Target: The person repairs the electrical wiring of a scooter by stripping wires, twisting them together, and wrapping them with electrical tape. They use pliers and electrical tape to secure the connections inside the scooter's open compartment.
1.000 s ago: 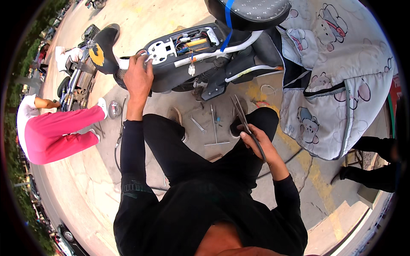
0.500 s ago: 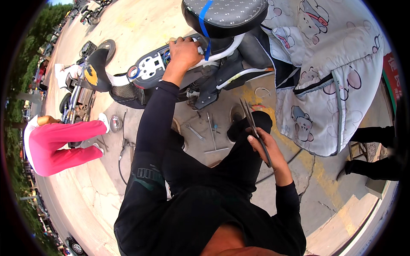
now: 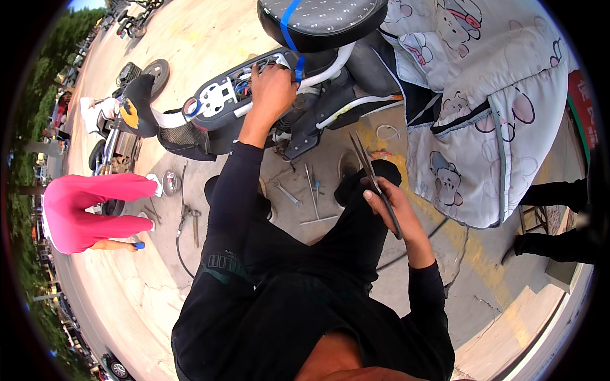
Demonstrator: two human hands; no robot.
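My left hand (image 3: 273, 89) is on the bared middle section of an electric scooter (image 3: 219, 117), over a compartment of coloured wires (image 3: 243, 86). Its fingers bend down among the wires; what their tips hold is hidden. Close by its thumb side hangs the lower part of a blue strap (image 3: 299, 68), which also crosses the scooter's black seat (image 3: 324, 22). My right hand (image 3: 395, 204) is closed around a pair of long dark scissors (image 3: 372, 168), held above my right knee. The blades point away from me and stand slightly apart.
On the ground between my feet lie a wrench (image 3: 288, 193), a T-handled tool (image 3: 312, 197) and a screwdriver (image 3: 318, 184). A hammer (image 3: 196, 228) and a cable (image 3: 180, 247) lie left. A padded cover (image 3: 483, 140) hangs right. Another person in pink trousers (image 3: 108, 184) bends at left.
My left hand has shifted slightly, baring more wires, and the blue strap now bends beside it. The scissors' blades have come closer together. At left, the person in pink has moved an arm.
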